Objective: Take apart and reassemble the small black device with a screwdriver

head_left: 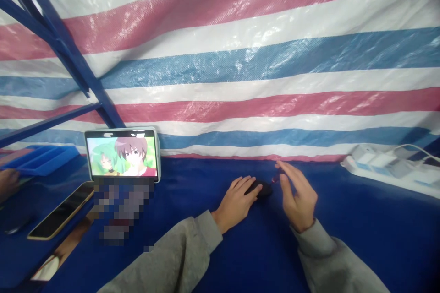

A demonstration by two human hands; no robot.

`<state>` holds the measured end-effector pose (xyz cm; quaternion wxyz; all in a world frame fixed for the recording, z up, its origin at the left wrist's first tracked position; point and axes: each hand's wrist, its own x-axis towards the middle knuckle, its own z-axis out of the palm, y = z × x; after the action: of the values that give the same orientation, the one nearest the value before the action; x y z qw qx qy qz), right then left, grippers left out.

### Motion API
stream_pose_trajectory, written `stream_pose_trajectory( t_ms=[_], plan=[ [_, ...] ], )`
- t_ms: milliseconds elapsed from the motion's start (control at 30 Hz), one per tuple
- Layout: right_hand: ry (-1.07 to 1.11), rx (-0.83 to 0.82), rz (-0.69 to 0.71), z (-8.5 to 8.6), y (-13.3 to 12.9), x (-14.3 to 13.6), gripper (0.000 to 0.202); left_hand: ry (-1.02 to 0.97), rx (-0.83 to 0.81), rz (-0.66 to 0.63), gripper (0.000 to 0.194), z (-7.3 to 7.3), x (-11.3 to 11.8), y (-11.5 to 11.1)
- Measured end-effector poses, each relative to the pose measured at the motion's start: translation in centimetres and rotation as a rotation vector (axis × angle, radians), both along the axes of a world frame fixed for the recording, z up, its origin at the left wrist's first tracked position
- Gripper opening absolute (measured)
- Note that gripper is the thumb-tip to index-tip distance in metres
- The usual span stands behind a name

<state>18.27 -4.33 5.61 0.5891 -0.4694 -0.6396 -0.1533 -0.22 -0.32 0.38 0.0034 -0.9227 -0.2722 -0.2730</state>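
Your left hand [237, 201] lies over the rounded black object [265, 190], near the back edge of the worktop [254, 256] and about midway along it; its fingers drape across the top, thumb along the near side, in a light grasp. Your right hand [299, 197] stands just to the right, fingers bent and thumb apart from the forefinger. A small reddish thing [276, 177] shows by those fingertips, but it is blurred, so you cannot tell from here whether they grip it or merely brush it.

Watch that small thing: if the fingertips part or pinch off-centre, it could drop behind the black object or roll to the back edge. Too loose a left grasp could let the object skid — the surface looks smooth. A wide swing of your right arm could catch the power strip [374, 176] at the back right corner and tug its cable [412, 146].
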Motion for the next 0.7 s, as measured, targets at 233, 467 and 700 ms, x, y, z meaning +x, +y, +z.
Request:
stream_pose_trajectory(
  t_ms=[233, 467, 700],
  plan=[
    [-0.005, 0.025, -0.029, 0.1, 0.0, -0.1, 0.036, -0.016, 0.014, -0.006, 0.035, -0.6, 0.0, 0.3],
    [0.002, 0.028, -0.077, 0.2, 0.0, 0.5, 0.026, -0.015, -0.008, -0.011, 0.034, -0.2, 0.1, 0.2],
    [0.01, 0.012, -0.105, 0.1, -0.1, 1.7, 0.023, 0.111, -0.014, -0.096, 0.046, 1.0, 0.3, -0.1]
  ],
)
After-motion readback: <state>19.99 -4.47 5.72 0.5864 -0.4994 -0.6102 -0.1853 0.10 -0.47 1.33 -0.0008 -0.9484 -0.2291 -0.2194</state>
